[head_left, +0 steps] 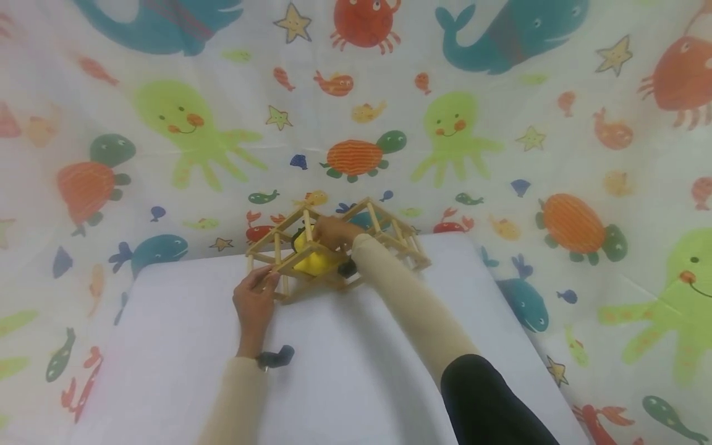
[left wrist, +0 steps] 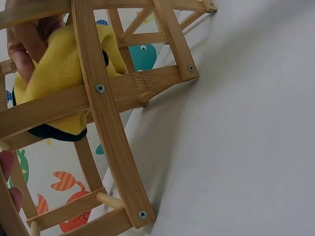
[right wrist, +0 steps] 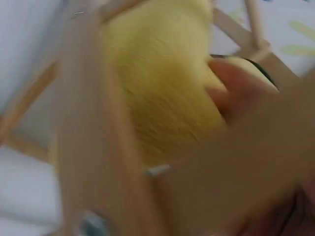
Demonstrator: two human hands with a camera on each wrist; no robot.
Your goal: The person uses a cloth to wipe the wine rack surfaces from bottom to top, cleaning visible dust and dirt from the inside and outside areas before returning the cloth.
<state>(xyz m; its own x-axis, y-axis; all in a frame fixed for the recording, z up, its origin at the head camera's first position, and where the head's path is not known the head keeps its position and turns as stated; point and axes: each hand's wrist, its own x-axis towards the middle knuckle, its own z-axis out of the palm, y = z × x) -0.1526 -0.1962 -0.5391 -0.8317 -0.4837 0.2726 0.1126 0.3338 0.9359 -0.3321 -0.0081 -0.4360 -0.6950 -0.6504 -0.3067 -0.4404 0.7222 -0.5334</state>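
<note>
While left hand (head_left: 255, 304) grips rack (left wrist: 107, 103), right (head_left: 335, 232) holds cloth (left wrist: 60, 66)

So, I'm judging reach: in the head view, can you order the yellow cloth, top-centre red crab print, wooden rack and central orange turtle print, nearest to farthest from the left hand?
1. Wooden rack: at the fingers of the left hand.
2. Yellow cloth: right of it, among the bars.
3. Turtle print: behind, on the backdrop.
4. Crab print: higher up the backdrop.

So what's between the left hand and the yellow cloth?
Wooden rack bars lie between the left hand and the yellow cloth; the head view shows it.
</note>
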